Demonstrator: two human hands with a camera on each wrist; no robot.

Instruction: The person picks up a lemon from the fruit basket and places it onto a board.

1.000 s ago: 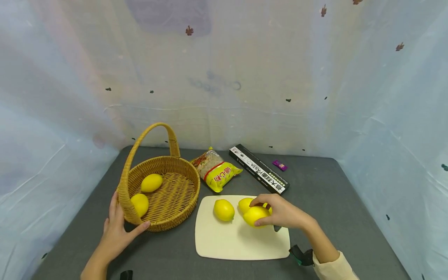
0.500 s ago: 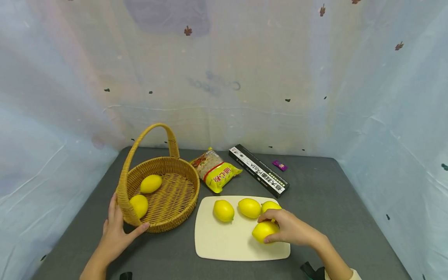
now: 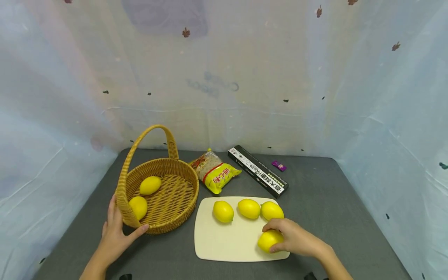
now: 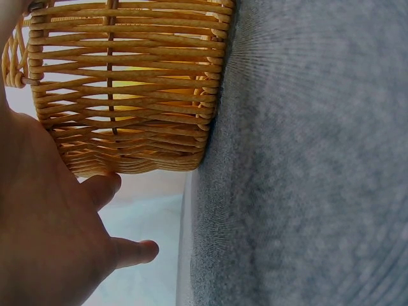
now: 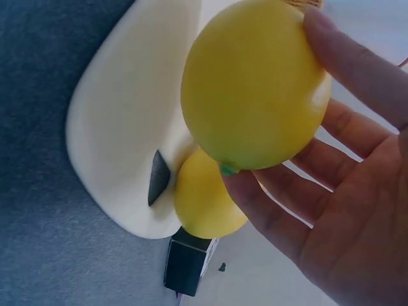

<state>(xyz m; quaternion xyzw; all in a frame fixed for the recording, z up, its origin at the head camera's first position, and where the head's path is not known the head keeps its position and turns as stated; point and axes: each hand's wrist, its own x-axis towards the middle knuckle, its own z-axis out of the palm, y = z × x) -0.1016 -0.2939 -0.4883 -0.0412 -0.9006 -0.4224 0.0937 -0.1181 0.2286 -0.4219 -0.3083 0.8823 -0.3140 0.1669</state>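
Observation:
My right hand (image 3: 295, 238) holds a yellow lemon (image 3: 268, 240) low over the right part of the cream cutting board (image 3: 224, 249). In the right wrist view, the thumb and fingers sit around this lemon (image 5: 255, 83). Three more lemons lie along the board's far side: left (image 3: 223, 212), middle (image 3: 249, 209) and right (image 3: 272, 210). My left hand (image 3: 113, 235) rests with spread fingers against the outside of the wicker basket (image 3: 171, 223), its thumb along the near rim. Inside the basket are two lemons, one farther back (image 3: 150, 185) and one nearer (image 3: 138, 207).
Behind the board, a yellow food packet (image 3: 217, 173) lies beside the basket and a long black pasta box (image 3: 259, 171) slants to its right. A small purple packet (image 3: 279, 166) is farther right. All stand on a dark grey table (image 3: 325, 202), with pale sheeting behind.
My right hand has carried its lemon rightward and nearer to me, away from the other lemons, leaving the far-right lemon in fuller view. The left hand stays at the basket.

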